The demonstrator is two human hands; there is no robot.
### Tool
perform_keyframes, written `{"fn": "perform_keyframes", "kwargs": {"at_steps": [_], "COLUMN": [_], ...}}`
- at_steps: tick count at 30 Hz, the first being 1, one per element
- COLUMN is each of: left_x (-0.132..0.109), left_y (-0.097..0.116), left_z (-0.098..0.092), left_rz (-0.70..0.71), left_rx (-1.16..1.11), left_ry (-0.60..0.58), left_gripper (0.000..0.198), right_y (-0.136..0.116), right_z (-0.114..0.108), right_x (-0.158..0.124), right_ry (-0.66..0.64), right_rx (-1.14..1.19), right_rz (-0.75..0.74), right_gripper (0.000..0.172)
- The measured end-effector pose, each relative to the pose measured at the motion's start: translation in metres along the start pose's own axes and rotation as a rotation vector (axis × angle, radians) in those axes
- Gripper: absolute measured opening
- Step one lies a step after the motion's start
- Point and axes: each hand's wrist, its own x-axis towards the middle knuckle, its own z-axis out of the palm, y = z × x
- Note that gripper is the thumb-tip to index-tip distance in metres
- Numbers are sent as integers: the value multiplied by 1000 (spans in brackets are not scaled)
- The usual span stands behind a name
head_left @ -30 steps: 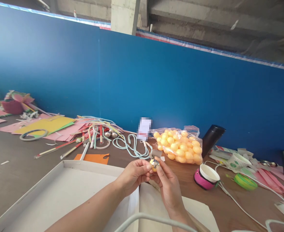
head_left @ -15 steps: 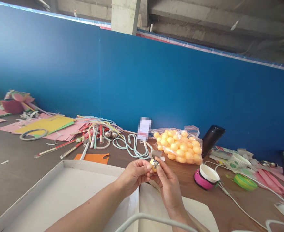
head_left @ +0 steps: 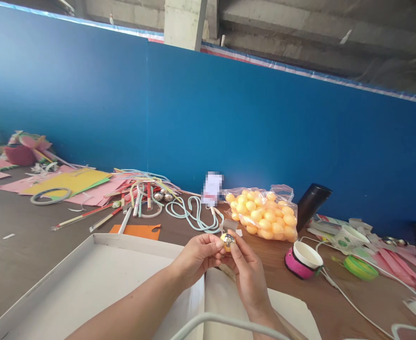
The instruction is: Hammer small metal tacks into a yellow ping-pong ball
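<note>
Ball: a small silver-and-yellow ball [head_left: 227,241] sits at the fingertips of both hands, raised above the table [head_left: 45,255], between its far edge and the viewer.
Left hand: the left hand [head_left: 201,253] pinches the ball's left side between thumb and fingers, the other fingers curled beneath.
Right hand: the right hand [head_left: 246,264] pinches the ball's right side, thumb toward the viewer; its fingers are partly hidden.
Step in hand: apparently close fingertip work on the ball, both hands sharing the grip; whether it is being turned or pressed cannot be told.
Next move: seems to call for an even, light pinch from both sides, since so smooth and round a thing could slip.
Under the forearms: a shallow white tray [head_left: 132,242] lies toward the table's near side, pale sheets [head_left: 295,309] to its right.
Far edge, by the blue partition [head_left: 264,118]: a clear bag of orange balls [head_left: 264,217], with a black cylinder [head_left: 312,203] just right of it.
Left of the bag: pale blue cord [head_left: 190,215] lies in loops, shiny silver balls [head_left: 163,195] near it.
Right side: a pink-banded cup [head_left: 302,259] stands near the bag.
</note>
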Motion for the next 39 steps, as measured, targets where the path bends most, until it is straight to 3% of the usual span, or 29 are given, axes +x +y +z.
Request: {"fn": "perform_keyframes", "kwargs": {"at_steps": [26, 39], "left_x": [-3, -1], "left_y": [5, 8], "left_z": [6, 7], "left_rz": [30, 27], "left_rx": [81, 141], "left_ry": [10, 31], "left_gripper": [17, 19], "right_y": [-1, -3], "right_z": [-1, 0], "right_x": [-2, -4], "right_ry": [22, 42], "right_rx": [-45, -122], "right_rz": [-93, -92], "right_gripper": [32, 36]}}
